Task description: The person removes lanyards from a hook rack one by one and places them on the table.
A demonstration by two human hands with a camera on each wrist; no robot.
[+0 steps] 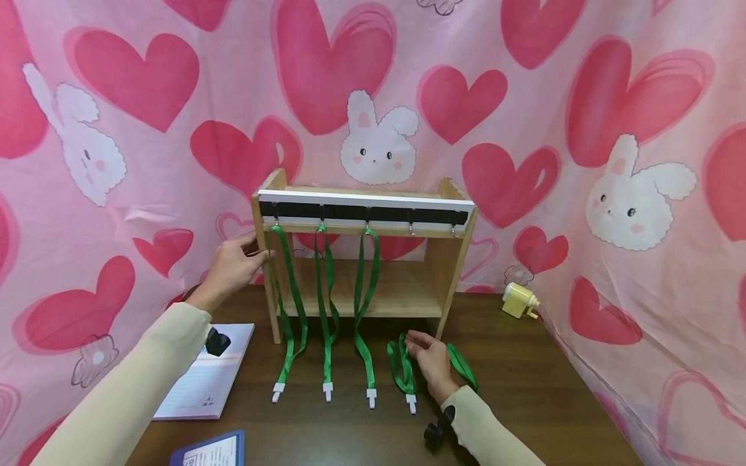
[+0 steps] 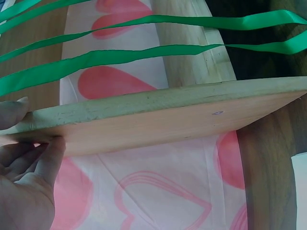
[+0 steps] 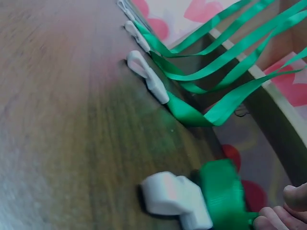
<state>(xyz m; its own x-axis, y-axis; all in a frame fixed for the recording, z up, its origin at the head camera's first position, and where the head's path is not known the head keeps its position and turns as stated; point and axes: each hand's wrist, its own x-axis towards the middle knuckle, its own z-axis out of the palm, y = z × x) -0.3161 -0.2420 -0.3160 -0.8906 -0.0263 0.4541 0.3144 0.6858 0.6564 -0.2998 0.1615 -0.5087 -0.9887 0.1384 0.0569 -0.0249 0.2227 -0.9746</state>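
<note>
My left hand (image 1: pixel 233 262) grips the left side panel (image 2: pixel 144 112) of a small wooden shelf (image 1: pixel 373 285), thumb on one face and fingers on the other. Three green lanyards (image 1: pixel 367 291) hang from hooks on the shelf's black front strip (image 1: pixel 344 212), their white clips (image 1: pixel 328 390) low at the tabletop. Right of them, my right hand (image 1: pixel 432 362) pinches the upper part of a fourth green lanyard (image 1: pixel 402 372), whose white clip (image 3: pixel 168 194) lies on the table. Another green band (image 1: pixel 462 367) shows to the right, partly hidden by the hand.
Two hooks (image 1: pixel 454 230) at the strip's right end hold nothing. A lined notebook (image 1: pixel 204 382) lies at left, with a blue-framed card (image 1: pixel 212 450) in front. A yellow device with a crank (image 1: pixel 519 301) stands at the back right. A pink heart-print cloth (image 1: pixel 454 39) hangs behind.
</note>
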